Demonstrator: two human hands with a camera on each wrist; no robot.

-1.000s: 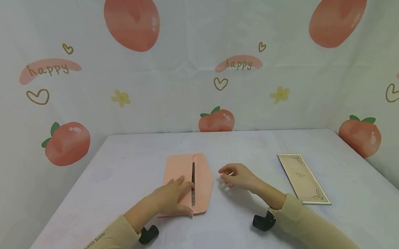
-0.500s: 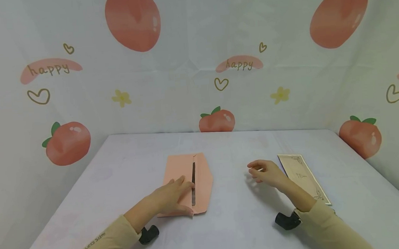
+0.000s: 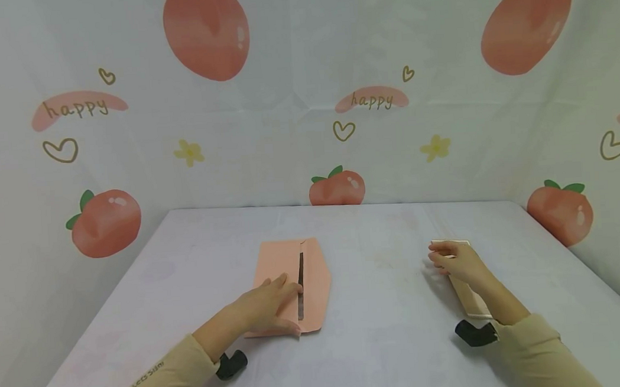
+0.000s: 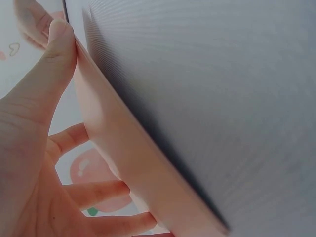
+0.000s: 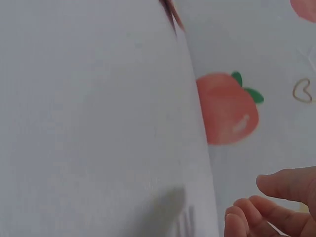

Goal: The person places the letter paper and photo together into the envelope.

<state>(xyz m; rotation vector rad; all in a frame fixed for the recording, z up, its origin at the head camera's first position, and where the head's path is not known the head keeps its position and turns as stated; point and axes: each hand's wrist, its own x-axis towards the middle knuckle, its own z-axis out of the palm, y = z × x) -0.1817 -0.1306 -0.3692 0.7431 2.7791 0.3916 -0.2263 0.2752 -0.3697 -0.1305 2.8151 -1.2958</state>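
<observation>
A salmon-pink envelope (image 3: 279,257) lies on the table left of middle, its pointed flap spread to the right and a dark strip (image 3: 300,265) showing along the opening. On it rests my left hand (image 3: 269,305), fingers spread and thumb near the close edge. The left wrist view has the thumb at the envelope's (image 4: 123,148) edge and fingertips against its face. At the right, my right hand (image 3: 460,261) hovers over a beige, pale-edged card (image 3: 468,296) with its fingers loosely bent. It covers much of the card. In the right wrist view that hand (image 5: 276,207) holds nothing.
The white table (image 3: 372,343) meets a fruit-print cloth (image 3: 286,147) at its back and sides. Black wrist-worn pieces (image 3: 232,365) hang under both sleeves, close to the tabletop.
My right hand has travelled right, from beside the envelope across the table to over the card, which it now partly hides. My left hand and the envelope stay put.
</observation>
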